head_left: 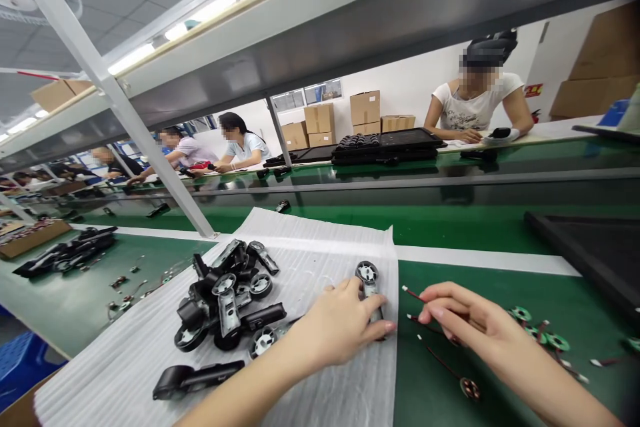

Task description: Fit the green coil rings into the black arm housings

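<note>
My left hand (335, 323) rests on a white foam sheet (320, 240), its fingers wrapped around a black arm-shaped part with a small wheel (369, 287). A heap of similar black wheeled parts (225, 300) lies to its left on the sheet, and one more black part (197, 377) lies nearer me. My right hand (475, 323) is over the green belt (480, 287), with its fingertips among thin red wires (415, 307). Small green discs with wires (545, 340) lie to its right. A dark disc on a wire (470, 388) lies below it.
A black flat frame (585, 247) lies at the right on the belt. More black parts (65, 250) lie at the left beside a cardboard tray (35, 240). Co-workers (475, 100) sit across the line, with cardboard boxes (365, 113) behind. A white shelf post (125, 113) crosses overhead.
</note>
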`<state>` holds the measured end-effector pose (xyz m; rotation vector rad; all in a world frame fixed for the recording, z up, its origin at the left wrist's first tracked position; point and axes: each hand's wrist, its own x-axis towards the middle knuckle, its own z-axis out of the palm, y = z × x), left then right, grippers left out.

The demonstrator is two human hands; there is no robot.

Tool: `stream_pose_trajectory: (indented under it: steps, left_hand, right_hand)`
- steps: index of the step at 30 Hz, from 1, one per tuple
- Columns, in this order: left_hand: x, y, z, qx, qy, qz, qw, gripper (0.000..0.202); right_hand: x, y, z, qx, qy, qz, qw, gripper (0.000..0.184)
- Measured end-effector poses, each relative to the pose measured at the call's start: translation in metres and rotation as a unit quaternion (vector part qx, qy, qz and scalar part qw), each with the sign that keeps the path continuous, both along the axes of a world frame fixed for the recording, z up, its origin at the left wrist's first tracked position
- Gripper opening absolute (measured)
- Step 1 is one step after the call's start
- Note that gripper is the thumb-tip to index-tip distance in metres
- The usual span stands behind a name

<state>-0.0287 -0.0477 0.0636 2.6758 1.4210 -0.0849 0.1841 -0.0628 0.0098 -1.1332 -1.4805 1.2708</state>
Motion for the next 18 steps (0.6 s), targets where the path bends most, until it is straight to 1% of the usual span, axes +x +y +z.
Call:
stream_pose_trajectory:
  steps: [3, 7, 8, 10, 12, 14, 15, 18]
  left_hand:
    - [0.001, 0.004, 0.000, -0.028, -0.043, 0.027, 0.998, 0.042]
    - [0.000, 0.015, -0.007, -0.067, -0.095, 0.072, 0.991, 0.020]
    - [-0.001, 0.017, -0.009, -0.074, -0.111, 0.078, 0.988, 0.022]
    - [-0.005, 0.020, -0.012, -0.090, -0.145, 0.089, 0.981, 0.031]
    - [-0.009, 0.023, -0.010, -0.108, -0.188, 0.091, 0.972, 0.033]
    - [-0.013, 0.024, -0.004, -0.134, -0.235, 0.087, 0.959, 0.028]
    - [-0.014, 0.023, -0.001, -0.160, -0.258, 0.090, 0.949, 0.027]
    - [-0.014, 0.018, 0.008, -0.266, -0.322, 0.130, 0.899, 0.036]
  right_hand:
    - [-0.002, -0.003, 0.003, 0.017, -0.037, 0.021, 0.999, 0.031]
    - [-0.005, -0.004, 0.005, 0.031, -0.101, 0.020, 0.994, 0.027]
    - [-0.005, -0.004, 0.005, 0.033, -0.116, 0.021, 0.992, 0.027]
    - [-0.006, -0.004, 0.004, 0.041, -0.146, 0.026, 0.988, 0.027]
    - [-0.006, -0.004, 0.005, 0.057, -0.175, 0.024, 0.983, 0.026]
    - [-0.007, -0.004, 0.005, 0.077, -0.205, 0.013, 0.976, 0.025]
    - [-0.007, -0.005, 0.005, 0.087, -0.218, 0.009, 0.972, 0.023]
    - [-0.009, -0.007, 0.006, 0.117, -0.235, 0.017, 0.965, 0.021]
